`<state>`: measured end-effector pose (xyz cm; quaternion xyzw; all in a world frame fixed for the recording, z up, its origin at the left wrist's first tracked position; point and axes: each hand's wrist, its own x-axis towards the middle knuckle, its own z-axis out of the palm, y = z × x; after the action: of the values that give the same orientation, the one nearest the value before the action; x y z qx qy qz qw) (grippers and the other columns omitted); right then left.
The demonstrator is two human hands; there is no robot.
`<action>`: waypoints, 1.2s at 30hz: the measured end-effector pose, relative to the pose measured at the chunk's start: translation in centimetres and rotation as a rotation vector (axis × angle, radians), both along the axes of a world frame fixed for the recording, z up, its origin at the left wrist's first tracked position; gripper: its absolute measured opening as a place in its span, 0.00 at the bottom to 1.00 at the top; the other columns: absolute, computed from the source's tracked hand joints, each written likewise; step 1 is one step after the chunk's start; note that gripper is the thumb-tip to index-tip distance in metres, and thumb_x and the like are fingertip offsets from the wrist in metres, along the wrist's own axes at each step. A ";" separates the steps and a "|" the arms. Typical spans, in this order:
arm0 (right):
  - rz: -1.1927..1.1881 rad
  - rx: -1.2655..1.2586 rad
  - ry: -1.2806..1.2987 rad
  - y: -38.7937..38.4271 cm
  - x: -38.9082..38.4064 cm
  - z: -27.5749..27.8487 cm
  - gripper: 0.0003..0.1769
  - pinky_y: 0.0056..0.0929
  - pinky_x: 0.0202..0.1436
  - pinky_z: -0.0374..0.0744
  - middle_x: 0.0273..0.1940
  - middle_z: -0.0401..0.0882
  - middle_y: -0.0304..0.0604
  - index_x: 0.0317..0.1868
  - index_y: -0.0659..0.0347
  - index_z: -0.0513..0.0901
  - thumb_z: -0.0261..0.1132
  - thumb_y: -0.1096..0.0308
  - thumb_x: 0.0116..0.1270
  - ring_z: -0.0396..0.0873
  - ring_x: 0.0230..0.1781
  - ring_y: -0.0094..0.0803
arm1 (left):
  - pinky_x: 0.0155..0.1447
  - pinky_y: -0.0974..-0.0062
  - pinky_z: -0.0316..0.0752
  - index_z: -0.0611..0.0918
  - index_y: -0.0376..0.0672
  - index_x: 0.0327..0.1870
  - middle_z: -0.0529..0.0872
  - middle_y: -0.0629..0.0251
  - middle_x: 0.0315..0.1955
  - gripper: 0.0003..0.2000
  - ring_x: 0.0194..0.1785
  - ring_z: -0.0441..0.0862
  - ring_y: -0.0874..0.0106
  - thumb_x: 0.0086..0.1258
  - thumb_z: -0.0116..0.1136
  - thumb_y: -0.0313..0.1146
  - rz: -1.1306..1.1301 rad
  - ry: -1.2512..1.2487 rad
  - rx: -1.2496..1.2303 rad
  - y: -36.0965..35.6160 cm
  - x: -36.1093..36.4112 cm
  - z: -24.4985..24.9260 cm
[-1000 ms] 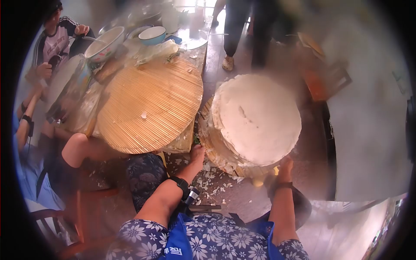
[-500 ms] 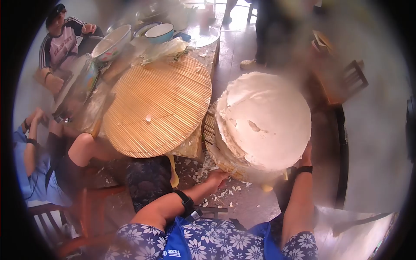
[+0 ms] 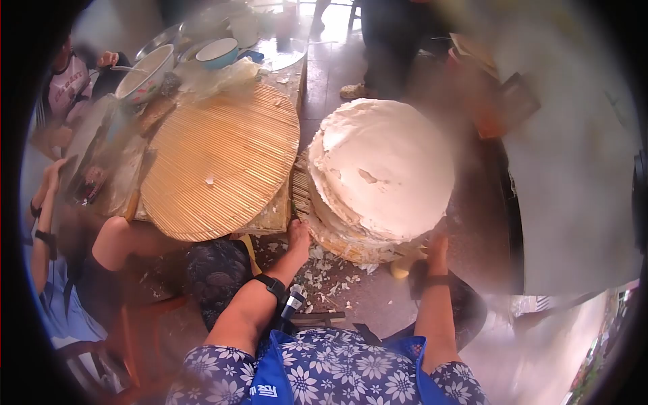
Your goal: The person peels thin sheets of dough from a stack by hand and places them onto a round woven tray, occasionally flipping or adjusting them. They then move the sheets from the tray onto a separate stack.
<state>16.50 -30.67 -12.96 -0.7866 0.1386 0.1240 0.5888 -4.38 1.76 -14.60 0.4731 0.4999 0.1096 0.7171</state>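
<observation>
A stack of thick, pale round sheets (image 3: 391,165) with ragged layered edges sits on a round slatted tray (image 3: 302,189) in front of me. The top sheet has a small torn spot. My left hand (image 3: 299,237) is closed on the tray's near left rim. At the near right side of the stack is my right hand (image 3: 437,244), against its edge; its fingers are mostly hidden and blurred. To the left lies a second round slatted mat (image 3: 219,169), bare except for small pale crumbs.
The second mat lies on a worktable (image 3: 280,214) that also bears an enamel basin (image 3: 145,74), a blue-rimmed bowl (image 3: 217,52) and a plastic bag (image 3: 226,81). Pale scraps (image 3: 327,283) litter the floor. People sit at left; another person (image 3: 391,40) stands beyond the stack.
My view has shifted, so the scene sits further left and higher. My left hand has moved forward and left along the tray's rim. The right hand stays at the stack's right side.
</observation>
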 end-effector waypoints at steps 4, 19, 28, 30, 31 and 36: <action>-0.048 0.036 -0.020 0.1 -0.2 0.0 0.14 0.28 0.22 0.73 0.29 0.79 0.38 0.37 0.61 0.82 0.56 0.61 0.66 0.77 0.27 0.29 | 0.22 0.81 0.61 0.76 0.52 0.37 0.75 0.75 0.24 0.03 0.22 0.69 0.81 0.68 0.53 0.37 0.040 0.014 -0.055 -0.1 0.2 0.3; 0.291 0.032 -0.422 0.3 14.8 -4.0 0.17 0.34 0.28 0.77 0.23 0.80 0.50 0.27 0.67 0.82 0.58 0.60 0.62 0.82 0.25 0.39 | 0.28 0.70 0.69 0.78 0.47 0.41 0.78 0.69 0.28 0.09 0.25 0.75 0.72 0.62 0.60 0.36 -0.503 0.251 -0.236 -5.4 -3.3 1.1; 0.449 -0.596 -0.332 -0.6 2.9 -0.6 0.13 0.36 0.25 0.78 0.23 0.79 0.47 0.25 0.62 0.82 0.58 0.63 0.59 0.78 0.22 0.35 | 0.38 0.70 0.67 0.75 0.52 0.47 0.77 0.72 0.36 0.14 0.36 0.72 0.75 0.62 0.57 0.43 -0.017 0.044 -0.087 -1.4 -1.2 5.2; 0.329 -0.387 -0.386 -1.5 2.7 -4.4 0.15 0.33 0.19 0.72 0.19 0.76 0.43 0.24 0.61 0.81 0.55 0.62 0.61 0.73 0.18 0.30 | 0.30 0.73 0.65 0.78 0.47 0.42 0.77 0.71 0.29 0.09 0.29 0.72 0.76 0.65 0.55 0.39 0.005 0.034 -0.056 -1.0 -0.6 4.6; 0.356 -0.504 -0.441 -2.1 3.0 -5.6 0.15 0.31 0.17 0.68 0.19 0.74 0.41 0.24 0.61 0.80 0.54 0.62 0.61 0.70 0.17 0.28 | 0.26 0.75 0.64 0.79 0.44 0.39 0.77 0.71 0.25 0.08 0.26 0.72 0.77 0.66 0.53 0.37 0.019 0.033 -0.046 -0.9 -0.5 3.6; 0.072 0.009 -0.226 -0.1 1.2 -2.8 0.16 0.28 0.15 0.61 0.17 0.71 0.35 0.25 0.61 0.80 0.52 0.61 0.63 0.65 0.16 0.24 | 0.31 0.76 0.68 0.80 0.40 0.38 0.81 0.66 0.27 0.09 0.26 0.73 0.76 0.66 0.58 0.36 0.037 -0.025 -0.014 -0.8 -0.5 0.7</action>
<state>17.66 -30.79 -15.72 -0.7975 0.0426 0.0561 0.5992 -4.92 0.99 -13.90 0.4573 0.5005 0.1250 0.7244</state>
